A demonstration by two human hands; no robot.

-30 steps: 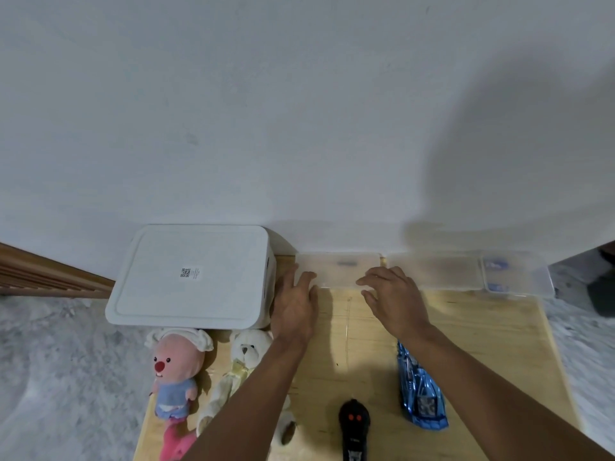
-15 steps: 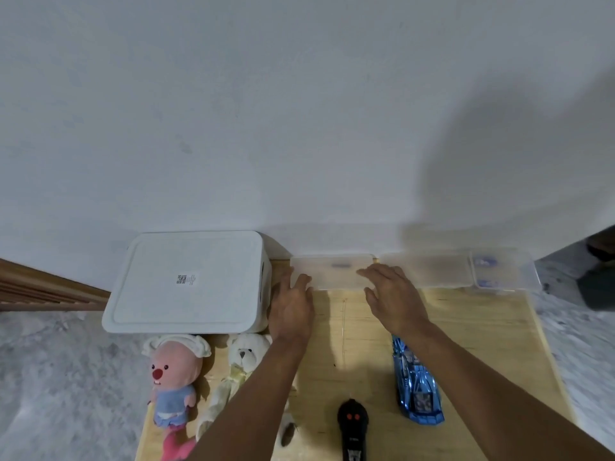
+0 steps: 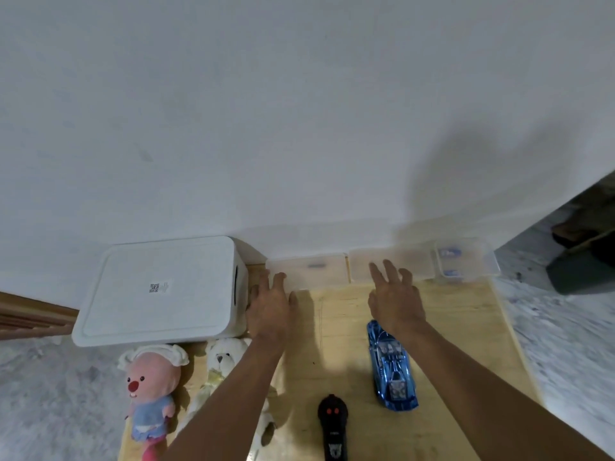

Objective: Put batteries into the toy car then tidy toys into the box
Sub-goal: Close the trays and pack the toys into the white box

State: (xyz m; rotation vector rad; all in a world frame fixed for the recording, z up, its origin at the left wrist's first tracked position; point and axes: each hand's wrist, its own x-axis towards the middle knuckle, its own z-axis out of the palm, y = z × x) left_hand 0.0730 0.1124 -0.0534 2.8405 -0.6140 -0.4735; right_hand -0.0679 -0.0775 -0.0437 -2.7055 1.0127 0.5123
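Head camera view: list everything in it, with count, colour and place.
storage box: 1, white, back left against wall
clear cases: 3, transparent, row along wall right of box
toy car: 1, blue, table right, beside right forearm
remote control: 1, black, table front centre
plush doll: 1, pink, front left
plush bear: 1, white, right of doll
table: 1, light wood
left hand: 1, open, at leftmost case
right hand: 1, open, fingers spread at middle case

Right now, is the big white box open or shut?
Shut: the white box has its lid flat across the top, hiding the inside.
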